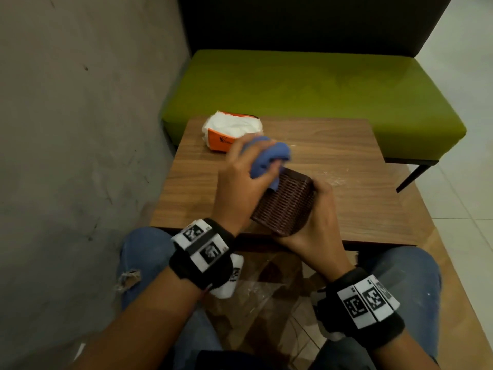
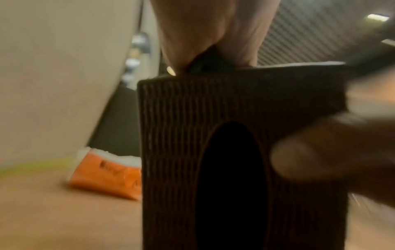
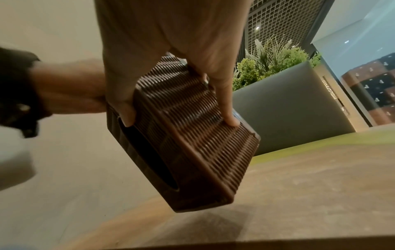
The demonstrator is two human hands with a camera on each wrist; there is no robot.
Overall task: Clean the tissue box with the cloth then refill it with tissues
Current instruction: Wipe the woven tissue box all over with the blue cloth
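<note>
A brown woven tissue box (image 1: 286,206) is held tilted just above the wooden table (image 1: 346,161). My right hand (image 1: 317,212) grips it from the right and underneath; in the right wrist view the thumb and fingers (image 3: 227,108) clamp the box (image 3: 192,140) across its sides. My left hand (image 1: 253,169) clutches a bunched blue cloth (image 1: 266,153) and presses it against the box's far top edge. The box's dark oval opening (image 2: 233,177) faces the left wrist camera. An orange pack of white tissues (image 1: 229,130) lies at the table's far left, also blurred in the left wrist view (image 2: 107,177).
A green padded bench (image 1: 306,84) stands right behind the table, with a grey wall (image 1: 80,129) to the left. White specks lie on the table to the right of the box. My knees in jeans sit under the table's near edge. A planter (image 3: 278,67) shows far behind.
</note>
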